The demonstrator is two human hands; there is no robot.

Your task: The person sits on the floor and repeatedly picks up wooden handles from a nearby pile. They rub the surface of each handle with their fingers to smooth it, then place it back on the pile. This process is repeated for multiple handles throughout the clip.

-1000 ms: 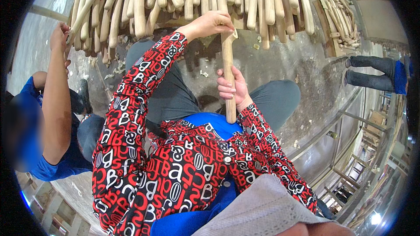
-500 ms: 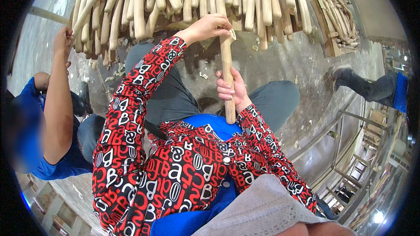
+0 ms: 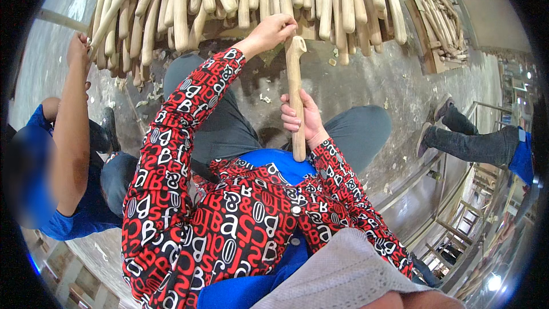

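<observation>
My right hand is wrapped round a pale wooden stick, which has a hooked, notched head at its far end. The stick points away from me, its near end close to my blue shirt. Just beyond the head is my left hand, its fingers pinched together; whatever they may hold is hidden. In front of both hands, many similar wooden sticks lie piled side by side with their rounded ends towards me.
At the left a seated co-worker in blue has a hand at the pile's edge. Wood scraps litter the grey floor. More sticks lie on a board at the far right. Another person's legs and metal racks are at the right.
My left hand has shifted slightly up and left, off the stick's head, uncovering its notch. My right hand stays almost still. The person at the right has stepped, with both feet now visible.
</observation>
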